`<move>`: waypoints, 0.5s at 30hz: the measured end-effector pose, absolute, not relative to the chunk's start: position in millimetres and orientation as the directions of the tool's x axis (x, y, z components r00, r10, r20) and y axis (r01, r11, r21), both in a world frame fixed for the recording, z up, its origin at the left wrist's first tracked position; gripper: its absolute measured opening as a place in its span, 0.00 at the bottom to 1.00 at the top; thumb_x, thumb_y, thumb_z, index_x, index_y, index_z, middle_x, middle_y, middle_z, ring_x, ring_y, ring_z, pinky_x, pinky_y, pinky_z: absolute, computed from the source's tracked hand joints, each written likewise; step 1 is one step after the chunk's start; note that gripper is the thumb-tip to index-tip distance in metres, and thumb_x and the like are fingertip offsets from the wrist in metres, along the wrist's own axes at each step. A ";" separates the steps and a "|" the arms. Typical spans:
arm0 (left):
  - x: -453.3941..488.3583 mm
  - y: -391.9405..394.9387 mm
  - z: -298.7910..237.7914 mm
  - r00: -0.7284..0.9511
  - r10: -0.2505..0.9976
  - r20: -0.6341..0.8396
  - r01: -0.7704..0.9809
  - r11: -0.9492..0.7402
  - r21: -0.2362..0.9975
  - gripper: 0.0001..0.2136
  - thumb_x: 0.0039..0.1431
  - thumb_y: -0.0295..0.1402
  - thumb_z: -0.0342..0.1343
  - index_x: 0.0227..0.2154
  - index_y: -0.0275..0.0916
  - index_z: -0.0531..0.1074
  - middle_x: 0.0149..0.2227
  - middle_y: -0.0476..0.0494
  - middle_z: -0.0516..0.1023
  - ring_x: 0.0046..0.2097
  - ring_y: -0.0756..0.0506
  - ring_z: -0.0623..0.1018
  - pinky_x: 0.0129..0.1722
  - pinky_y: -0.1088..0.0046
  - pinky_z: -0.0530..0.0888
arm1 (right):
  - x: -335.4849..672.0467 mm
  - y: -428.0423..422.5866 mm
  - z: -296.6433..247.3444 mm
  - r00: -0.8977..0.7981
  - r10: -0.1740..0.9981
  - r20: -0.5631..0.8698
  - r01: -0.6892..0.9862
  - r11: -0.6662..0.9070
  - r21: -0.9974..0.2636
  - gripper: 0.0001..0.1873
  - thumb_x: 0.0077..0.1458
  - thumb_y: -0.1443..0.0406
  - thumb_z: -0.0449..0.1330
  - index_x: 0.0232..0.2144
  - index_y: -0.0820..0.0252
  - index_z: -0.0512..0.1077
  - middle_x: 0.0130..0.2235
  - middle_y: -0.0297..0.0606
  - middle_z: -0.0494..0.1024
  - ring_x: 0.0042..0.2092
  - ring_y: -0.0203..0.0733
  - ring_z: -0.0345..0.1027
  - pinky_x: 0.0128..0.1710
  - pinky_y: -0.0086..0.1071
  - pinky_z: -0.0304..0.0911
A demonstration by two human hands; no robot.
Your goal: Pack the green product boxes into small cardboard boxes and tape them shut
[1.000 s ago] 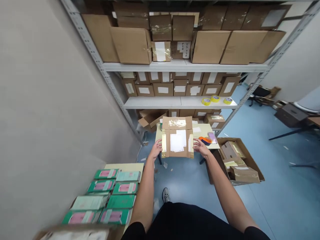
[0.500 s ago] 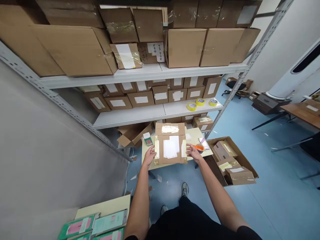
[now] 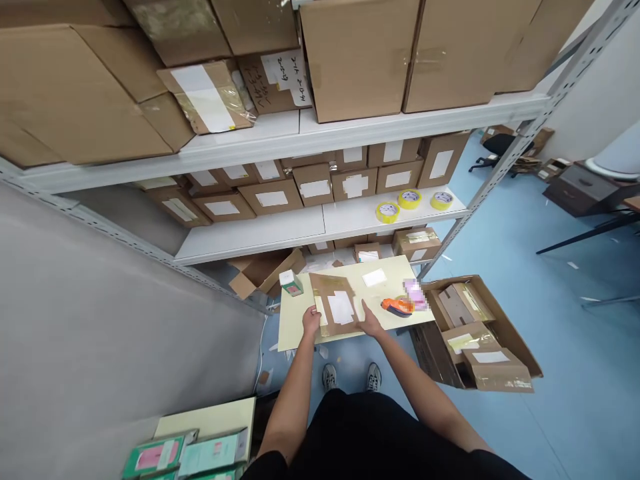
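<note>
A flat brown cardboard box (image 3: 334,285) with white paper labels on its top is held between my two hands at the near side of a pale yellow table (image 3: 295,330). My left hand (image 3: 311,322) grips the box's left edge, thumb on top. On the opposite edge, my right hand (image 3: 370,321) presses with its thumb pointing up; its other fingers are partly hidden. Beyond the left hand stands a small green-and-white box (image 3: 291,283). An orange tape dispenser (image 3: 397,307) lies right of the right hand, and a white paper sheet (image 3: 374,277) rests behind it.
Metal shelving (image 3: 250,235) packed with labelled cartons rises behind the table. Several yellow tape rolls, one (image 3: 387,213) nearest, sit on its middle shelf. A large open carton (image 3: 500,301) holding boxes stands on the floor at right. Green packages (image 3: 213,455) lie at lower left.
The cardboard box has come down toward the table and turned slightly, with both hands still on its sides. My view has moved closer to the shelves, and both feet now show side by side.
</note>
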State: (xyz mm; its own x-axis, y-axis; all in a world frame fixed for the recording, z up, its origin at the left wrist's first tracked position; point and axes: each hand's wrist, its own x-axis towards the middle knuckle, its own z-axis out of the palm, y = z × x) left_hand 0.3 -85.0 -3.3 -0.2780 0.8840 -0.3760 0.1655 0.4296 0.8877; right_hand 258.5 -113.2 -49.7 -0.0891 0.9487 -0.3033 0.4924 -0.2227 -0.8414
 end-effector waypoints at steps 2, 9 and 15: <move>14.0 -80.2 -13.2 -0.394 0.840 -0.373 0.220 0.480 0.849 0.20 0.48 0.26 0.60 0.46 0.40 0.76 0.30 0.49 0.78 0.37 0.44 0.81 0.42 0.71 0.74 | 252.1 -120.9 -62.1 -0.164 0.948 -0.273 0.466 -0.169 -0.869 0.52 0.43 0.66 0.70 0.71 0.52 0.62 0.69 0.47 0.68 0.69 0.58 0.62 0.70 0.52 0.57; 62.5 -66.5 -23.1 -0.381 0.833 -0.401 0.159 0.486 0.859 0.19 0.55 0.28 0.63 0.51 0.41 0.72 0.34 0.47 0.80 0.39 0.45 0.84 0.43 0.70 0.79 | 206.1 -118.8 -71.3 -0.150 0.989 0.000 0.404 0.061 -0.913 0.41 0.47 0.68 0.66 0.65 0.50 0.71 0.63 0.42 0.75 0.67 0.57 0.66 0.68 0.53 0.61; 27.9 -8.6 -12.5 -0.230 0.882 -0.412 0.172 0.454 0.875 0.29 0.63 0.46 0.62 0.62 0.40 0.65 0.55 0.32 0.79 0.44 0.42 0.85 0.43 0.67 0.80 | 230.7 -101.7 -58.1 0.058 0.998 -0.027 0.322 -0.045 -0.946 0.28 0.54 0.65 0.57 0.56 0.51 0.80 0.57 0.40 0.82 0.62 0.56 0.73 0.66 0.52 0.65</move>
